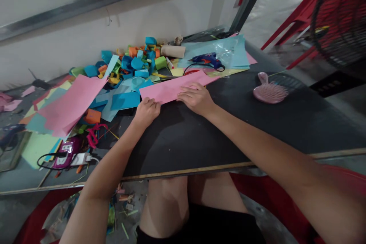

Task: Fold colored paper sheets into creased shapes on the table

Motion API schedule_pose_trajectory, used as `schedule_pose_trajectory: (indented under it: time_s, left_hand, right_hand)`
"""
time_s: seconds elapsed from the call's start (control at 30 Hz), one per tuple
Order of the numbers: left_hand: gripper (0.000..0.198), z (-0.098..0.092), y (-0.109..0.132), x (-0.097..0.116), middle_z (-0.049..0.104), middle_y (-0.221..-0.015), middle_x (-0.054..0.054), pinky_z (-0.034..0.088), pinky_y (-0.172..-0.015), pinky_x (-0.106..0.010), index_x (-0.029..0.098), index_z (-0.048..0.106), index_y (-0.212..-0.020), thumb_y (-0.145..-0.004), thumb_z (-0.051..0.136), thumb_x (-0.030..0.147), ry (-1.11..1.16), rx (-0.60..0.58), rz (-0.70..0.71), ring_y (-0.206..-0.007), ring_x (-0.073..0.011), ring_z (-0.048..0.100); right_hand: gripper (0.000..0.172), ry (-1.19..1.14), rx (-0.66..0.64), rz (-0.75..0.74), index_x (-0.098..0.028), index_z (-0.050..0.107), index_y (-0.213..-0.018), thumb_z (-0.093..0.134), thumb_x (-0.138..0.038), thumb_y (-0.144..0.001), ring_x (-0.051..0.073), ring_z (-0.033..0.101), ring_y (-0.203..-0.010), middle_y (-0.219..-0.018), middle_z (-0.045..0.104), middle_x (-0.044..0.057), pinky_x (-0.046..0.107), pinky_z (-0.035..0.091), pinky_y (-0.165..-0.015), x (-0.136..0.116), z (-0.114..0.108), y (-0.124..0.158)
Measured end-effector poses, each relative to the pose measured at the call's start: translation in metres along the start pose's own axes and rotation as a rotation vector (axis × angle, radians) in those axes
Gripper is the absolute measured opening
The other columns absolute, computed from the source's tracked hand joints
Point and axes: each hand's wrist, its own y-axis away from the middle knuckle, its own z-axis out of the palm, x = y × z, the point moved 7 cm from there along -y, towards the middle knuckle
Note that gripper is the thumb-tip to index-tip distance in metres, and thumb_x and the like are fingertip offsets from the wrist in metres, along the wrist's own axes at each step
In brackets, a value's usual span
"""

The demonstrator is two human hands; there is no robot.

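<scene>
A folded-looking strip of pink paper (pixel 171 87) slants across the middle of the black table in both my hands. My left hand (pixel 148 111) has its fingers curled over the paper's lower left corner. Along the lower edge further right, my right hand (pixel 197 99) grips the paper, its fingers stretched over the top face and its thumb hidden. Just beyond the strip lies a blue glue gun (pixel 208 60) with a black cord. Blue paper pieces (pixel 125 101) lie left of the strip, close to my left hand.
Several colourful folded paper pieces (pixel 137 63) are heaped by the wall beside a cardboard tube (pixel 173 51). Pink sheets (pixel 77 101) and a purple power strip (pixel 68 152) are at left. A pink hairbrush (pixel 270 92) lies right, near a fan (pixel 340 19).
</scene>
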Motion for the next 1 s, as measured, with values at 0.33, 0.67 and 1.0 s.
schedule_pose_trajectory:
  time_s: [0.33,0.67,1.0]
  left_hand:
    - [0.034,0.002,0.001,-0.003,0.074,-0.076,-0.011,0.052,-0.077,-0.038,0.016,0.071,-0.082,-0.1,0.043,0.021,-0.115,0.052,0.085,-0.097,-0.0238,0.07]
    - [0.032,0.008,-0.001,0.021,0.075,-0.089,-0.011,0.049,-0.076,-0.036,0.014,0.069,-0.096,-0.101,0.038,0.018,-0.136,0.018,0.137,-0.095,-0.0221,0.07]
    - [0.033,0.011,0.001,0.009,0.075,-0.106,-0.013,0.053,-0.087,-0.034,0.012,0.069,-0.107,-0.099,0.038,0.01,-0.127,-0.146,-0.017,-0.109,-0.0211,0.069]
  right_hand:
    - [0.023,-0.027,0.0,-0.056,-0.024,0.075,-0.083,0.057,-0.022,-0.096,0.021,0.07,-0.103,-0.088,0.078,0.001,0.04,0.045,-0.092,0.004,0.002,-0.001]
    - [0.029,0.072,-0.111,-0.142,-0.02,0.074,-0.086,0.048,-0.027,-0.099,0.02,0.065,-0.095,-0.09,0.076,0.007,0.038,0.042,-0.087,-0.027,0.015,-0.008]
    - [0.036,0.036,-0.103,-0.055,-0.02,0.072,-0.081,0.043,-0.025,-0.102,0.021,0.061,-0.093,-0.087,0.074,0.007,0.04,0.037,-0.087,-0.028,0.015,-0.005]
